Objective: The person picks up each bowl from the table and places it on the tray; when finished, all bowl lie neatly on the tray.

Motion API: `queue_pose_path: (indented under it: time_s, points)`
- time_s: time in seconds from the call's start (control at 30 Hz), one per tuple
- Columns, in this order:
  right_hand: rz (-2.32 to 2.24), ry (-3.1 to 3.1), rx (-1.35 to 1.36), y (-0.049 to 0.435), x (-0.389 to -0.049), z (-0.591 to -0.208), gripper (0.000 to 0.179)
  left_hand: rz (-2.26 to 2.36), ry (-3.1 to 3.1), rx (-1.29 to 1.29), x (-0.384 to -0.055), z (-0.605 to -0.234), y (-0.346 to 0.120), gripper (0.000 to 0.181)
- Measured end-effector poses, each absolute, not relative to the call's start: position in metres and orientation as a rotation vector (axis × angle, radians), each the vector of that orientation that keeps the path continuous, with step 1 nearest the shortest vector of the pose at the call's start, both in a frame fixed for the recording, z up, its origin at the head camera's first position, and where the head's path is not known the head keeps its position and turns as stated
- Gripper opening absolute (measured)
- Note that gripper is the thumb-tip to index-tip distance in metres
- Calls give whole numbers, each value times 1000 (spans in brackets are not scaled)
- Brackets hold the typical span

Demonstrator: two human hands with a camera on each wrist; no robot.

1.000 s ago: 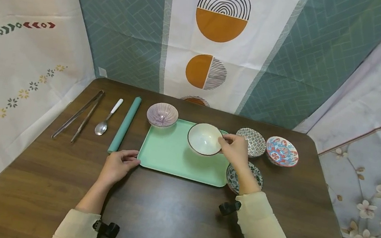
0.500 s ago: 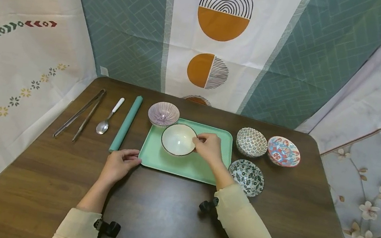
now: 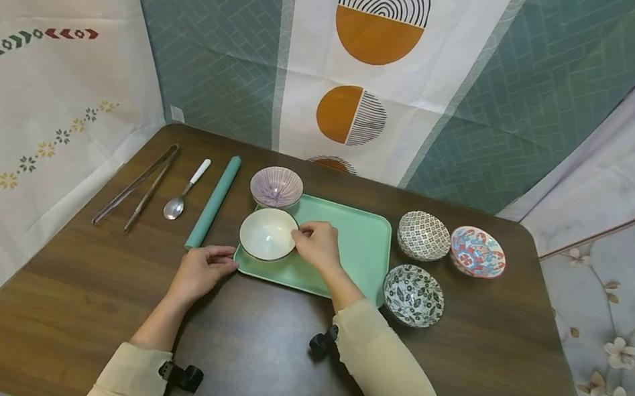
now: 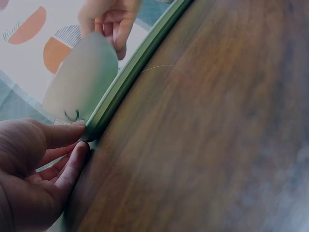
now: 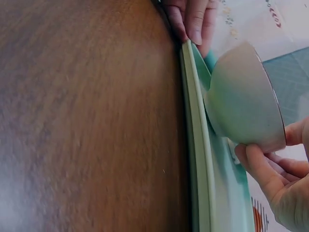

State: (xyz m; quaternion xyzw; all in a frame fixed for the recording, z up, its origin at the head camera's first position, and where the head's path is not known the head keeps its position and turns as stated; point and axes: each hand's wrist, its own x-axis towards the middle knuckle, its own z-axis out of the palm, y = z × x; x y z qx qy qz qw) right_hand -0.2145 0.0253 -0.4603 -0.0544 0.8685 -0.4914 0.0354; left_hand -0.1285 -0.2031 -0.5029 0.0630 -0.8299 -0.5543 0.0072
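A white bowl with a dark rim (image 3: 267,234) is over the left front part of the green tray (image 3: 362,248). My right hand (image 3: 318,244) pinches this bowl by its right side, thumb and fingers at the rim, as the right wrist view (image 5: 285,179) also shows. In that view the bowl (image 5: 244,96) leans close over the tray. My left hand (image 3: 199,275) holds the tray's front left corner; in the left wrist view, thumb and fingertips pinch the tray edge (image 4: 104,116). Just behind the white bowl is a purple striped bowl (image 3: 276,187), overlapping the tray's back left corner.
Right of the tray stand a checkered bowl (image 3: 424,236), a red and blue bowl (image 3: 477,251) and a dark leaf-patterned bowl (image 3: 414,295). To the left lie a green roll (image 3: 214,204), a white-handled spoon (image 3: 187,188) and metal tongs (image 3: 136,186), all on the wooden table (image 3: 245,364).
My right hand has carried the white bowl leftward across the tray, from its right half to the left front part. My left hand has stayed at the tray corner.
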Motion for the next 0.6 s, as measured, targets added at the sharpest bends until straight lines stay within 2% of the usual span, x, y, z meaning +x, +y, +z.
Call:
queue_pose_path:
  time_s: [0.3,0.6]
  points:
    - [-1559,2542,-243,20,-214,-462,21,-1760,-2592,200,-130,-501,-202,34]
    - [-1477,2551,-383,48,-209,-453,26,-1726,-2589,208,-129,-503,-201,34]
